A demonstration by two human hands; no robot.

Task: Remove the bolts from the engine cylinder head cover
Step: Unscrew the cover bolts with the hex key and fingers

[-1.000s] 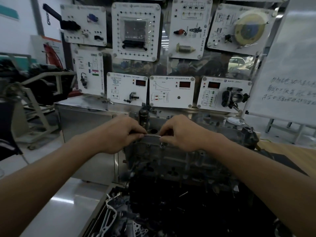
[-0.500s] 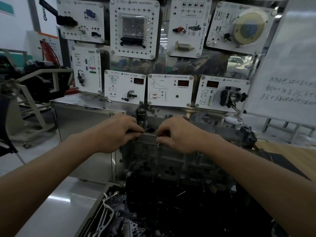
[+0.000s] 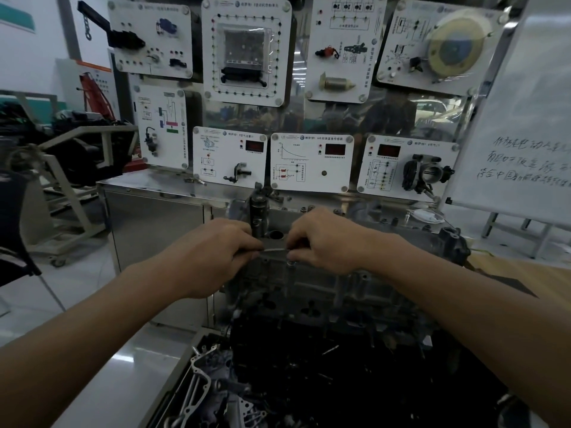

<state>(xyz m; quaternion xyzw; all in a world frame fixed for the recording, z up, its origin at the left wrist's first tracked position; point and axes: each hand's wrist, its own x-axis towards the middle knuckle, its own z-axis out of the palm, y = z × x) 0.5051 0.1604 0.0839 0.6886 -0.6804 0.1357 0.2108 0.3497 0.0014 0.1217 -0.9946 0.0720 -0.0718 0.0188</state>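
Your left hand and right hand are both curled round the same thin metal bar, one at each end, so neither is free. The bar lies level and runs straight across from one hand to the other. It sits just on your side of the round hole in the top of the cover.

Everything turns on the bar's right end. Directly beneath your right fingertips, nearer you than the hole and a little to its right, sits a small round bolt (or the socket seated on it; the shadow makes it hard to tell which). So the bolt is under the right hand, and the bar's long axis points away from it toward the left hand. That leaves the left hand placed to swing the handle while the right steadies the head.

I judge you are partway through loosening this one bolt. What look like more bolts stand along the cover's edge beyond the hole, so the job seems far from finished. Mind the upright post just left of the hole, because the swing room there looks tight.
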